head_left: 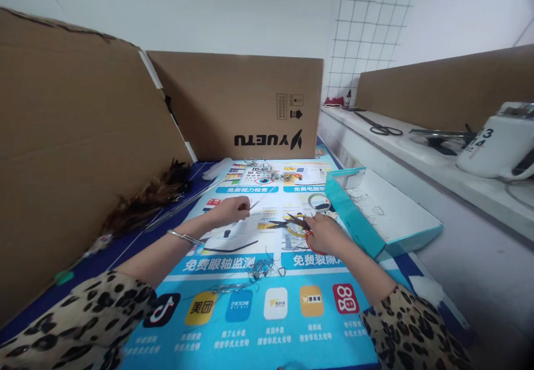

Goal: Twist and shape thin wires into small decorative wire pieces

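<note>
My left hand (232, 211) is closed in a pinch above the printed mat (258, 339), and a thin pale strand (263, 196) sticks out to the right from its fingertips. My right hand (324, 233) grips a pair of scissors (287, 222) by the red handle, with the dark blades apart and pointing left. Something yellow and curved shows beside the blades; I cannot tell its kind. Nearer to me lie a tangle of small wire pieces (262, 270) and a bundle of thin wires (233, 289). A roll of clear tape (319, 202) lies just beyond my right hand.
An open teal box (369, 231) with wire bits inside stands at the right. Another wire pile (267, 171) lies at the back. Brown feathers (146, 197) and long thin rods (183, 205) are at left. Cardboard (233, 97) walls the back; a ledge holds scissors (384, 129) and a mug (492, 144).
</note>
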`<action>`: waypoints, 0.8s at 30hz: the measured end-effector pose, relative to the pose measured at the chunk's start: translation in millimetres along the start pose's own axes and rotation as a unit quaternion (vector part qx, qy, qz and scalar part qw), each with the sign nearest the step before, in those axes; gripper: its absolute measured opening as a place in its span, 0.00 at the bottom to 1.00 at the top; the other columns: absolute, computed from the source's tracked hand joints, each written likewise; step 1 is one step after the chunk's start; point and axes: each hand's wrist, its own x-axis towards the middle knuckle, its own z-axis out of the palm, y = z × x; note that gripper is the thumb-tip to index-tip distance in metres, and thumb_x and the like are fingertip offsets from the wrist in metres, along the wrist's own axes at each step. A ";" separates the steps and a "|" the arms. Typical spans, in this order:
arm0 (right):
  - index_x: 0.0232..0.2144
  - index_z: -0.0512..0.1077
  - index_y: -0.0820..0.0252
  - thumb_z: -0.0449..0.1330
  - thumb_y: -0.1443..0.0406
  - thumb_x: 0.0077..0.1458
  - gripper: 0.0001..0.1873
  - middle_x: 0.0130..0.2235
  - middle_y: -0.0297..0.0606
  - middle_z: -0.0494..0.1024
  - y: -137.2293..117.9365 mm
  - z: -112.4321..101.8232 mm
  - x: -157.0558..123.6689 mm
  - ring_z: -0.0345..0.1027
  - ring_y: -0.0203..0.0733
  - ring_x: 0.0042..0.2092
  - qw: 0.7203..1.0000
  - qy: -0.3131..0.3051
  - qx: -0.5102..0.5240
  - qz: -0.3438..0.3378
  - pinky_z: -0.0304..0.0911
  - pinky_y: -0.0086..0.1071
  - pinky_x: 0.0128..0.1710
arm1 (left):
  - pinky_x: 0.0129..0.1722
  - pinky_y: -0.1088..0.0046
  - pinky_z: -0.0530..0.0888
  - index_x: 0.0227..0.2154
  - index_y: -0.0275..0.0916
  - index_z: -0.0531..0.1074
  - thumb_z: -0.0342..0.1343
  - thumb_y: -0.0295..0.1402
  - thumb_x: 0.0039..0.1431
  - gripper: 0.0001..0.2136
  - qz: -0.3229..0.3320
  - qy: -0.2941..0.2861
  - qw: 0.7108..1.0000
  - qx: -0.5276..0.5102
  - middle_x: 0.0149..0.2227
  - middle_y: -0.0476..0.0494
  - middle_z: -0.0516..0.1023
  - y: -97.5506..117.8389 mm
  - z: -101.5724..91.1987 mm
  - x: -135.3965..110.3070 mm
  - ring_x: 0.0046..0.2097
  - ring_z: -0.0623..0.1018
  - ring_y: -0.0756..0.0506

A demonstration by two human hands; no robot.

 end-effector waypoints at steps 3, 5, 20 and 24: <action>0.50 0.64 0.60 0.50 0.61 0.54 0.21 0.44 0.49 0.70 -0.5 -0.7 0.9 0.63 0.51 0.46 1.000 -0.001 -0.005 -0.005 0.54 0.38 0.45 | 0.33 0.73 0.70 0.38 0.37 0.66 0.48 0.39 0.55 0.12 0.013 0.052 0.993 -0.106 0.33 0.45 0.76 -5.5 0.7 -13.7 0.35 0.75 0.47; 0.50 0.63 0.60 0.50 0.62 0.53 0.22 0.44 0.48 0.70 -0.5 -0.3 2.0 0.63 0.50 0.46 1.000 0.001 -0.006 -0.010 0.54 0.38 0.45 | 0.38 0.71 0.71 0.43 0.35 0.63 0.45 0.39 0.57 0.15 0.017 0.085 0.982 -0.165 0.38 0.42 0.76 -9.3 3.5 -24.3 0.40 0.75 0.46; 0.54 0.61 0.62 0.50 0.62 0.54 0.25 0.46 0.49 0.69 1.0 1.6 9.2 0.61 0.48 0.49 1.000 -0.017 -0.004 -0.012 0.53 0.34 0.46 | 0.37 0.73 0.68 0.33 0.36 0.71 0.49 0.38 0.56 0.11 0.025 0.109 0.940 -0.322 0.33 0.45 0.75 -40.4 28.5 -65.7 0.34 0.72 0.49; 0.53 0.62 0.63 0.51 0.63 0.53 0.25 0.46 0.49 0.69 1.2 2.6 8.2 0.61 0.48 0.50 1.000 -0.014 0.014 -0.015 0.52 0.34 0.48 | 0.35 0.73 0.68 0.31 0.36 0.71 0.48 0.37 0.56 0.11 0.046 0.106 0.937 -0.330 0.31 0.46 0.74 -36.6 30.3 -63.8 0.33 0.71 0.49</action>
